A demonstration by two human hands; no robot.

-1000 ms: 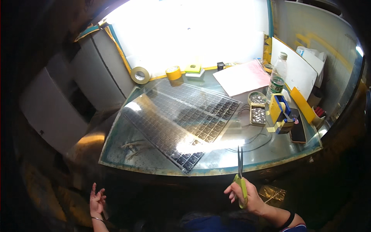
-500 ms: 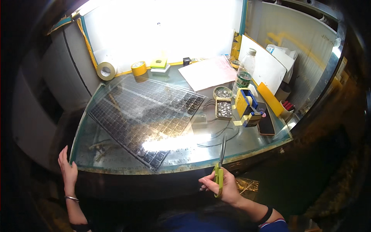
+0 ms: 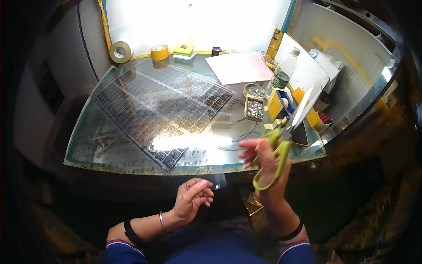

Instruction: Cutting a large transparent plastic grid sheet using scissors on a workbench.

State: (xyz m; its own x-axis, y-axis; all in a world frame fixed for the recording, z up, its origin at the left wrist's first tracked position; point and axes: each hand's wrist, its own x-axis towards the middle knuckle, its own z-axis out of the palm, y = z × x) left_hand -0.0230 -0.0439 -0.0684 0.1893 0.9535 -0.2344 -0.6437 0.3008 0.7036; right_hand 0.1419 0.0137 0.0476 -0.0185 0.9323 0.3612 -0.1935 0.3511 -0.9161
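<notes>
The right hand (image 3: 263, 165) grips green-handled scissors (image 3: 283, 138) above the near right corner of the glass table (image 3: 110, 152). Their long axis runs diagonally, handles low toward the person, closed blades pointing up and right toward the yellow box (image 3: 276, 102). The left hand (image 3: 191, 200), below the table's near edge, curls loosely around a small dark piece (image 3: 218, 180), fingers half bent.

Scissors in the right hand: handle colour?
Lime green handles on the steel-bladed scissors, clearest in the head view.
</notes>
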